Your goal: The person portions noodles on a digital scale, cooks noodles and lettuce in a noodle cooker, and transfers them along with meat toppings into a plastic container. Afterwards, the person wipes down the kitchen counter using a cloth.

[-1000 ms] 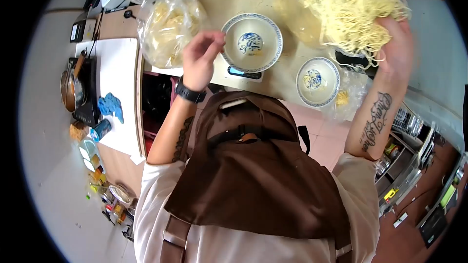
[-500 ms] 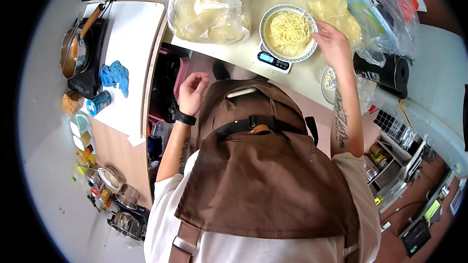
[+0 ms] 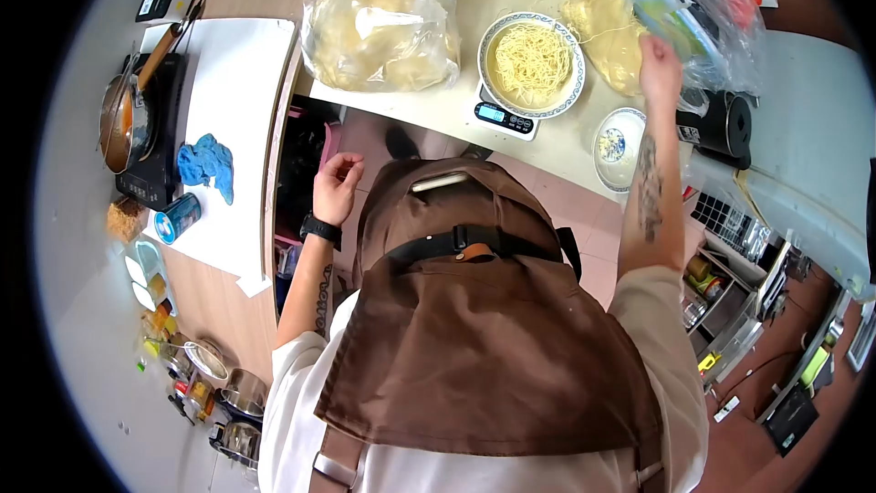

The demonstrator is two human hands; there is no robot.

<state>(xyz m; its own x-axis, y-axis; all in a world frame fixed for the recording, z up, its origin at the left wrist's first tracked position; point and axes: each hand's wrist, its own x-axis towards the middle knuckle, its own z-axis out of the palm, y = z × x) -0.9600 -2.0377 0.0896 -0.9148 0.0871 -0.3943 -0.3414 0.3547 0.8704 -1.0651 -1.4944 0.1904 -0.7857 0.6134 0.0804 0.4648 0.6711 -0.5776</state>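
The noodles (image 3: 532, 64) lie in a loose heap in a bowl (image 3: 573, 98) with a patterned rim. This bowl stands on a scale (image 3: 506, 121), whose display is lit, but its digits are too small to read. One thin strand passes over the rim to the side of a yellow bag (image 3: 610, 59), which lies just beside the bowl.

The right hand (image 3: 660, 66) is at the far edge of this bag. Its fingers are curled inward, and I cannot tell if they are clamped on something. Below the right hand, a small bowl (image 3: 620, 175) stands near the edge of the tabletop (image 3: 438, 100), with a few scraps inside it.

The left hand (image 3: 337, 188) is held away from the tabletop, near the apron (image 3: 493, 356). Its fingers are bent loosely, the thumb is close to them, and I see nothing in it; whether the tips touch, I cannot tell.

A big clear bag (image 3: 379, 41) sits on the other side of the bowl, apart from it. Farther out, a blue cloth (image 3: 206, 164) and a can (image 3: 178, 217) are on a white board (image 3: 233, 73), and a pan (image 3: 121, 128) is on a black cooker (image 3: 151, 184).
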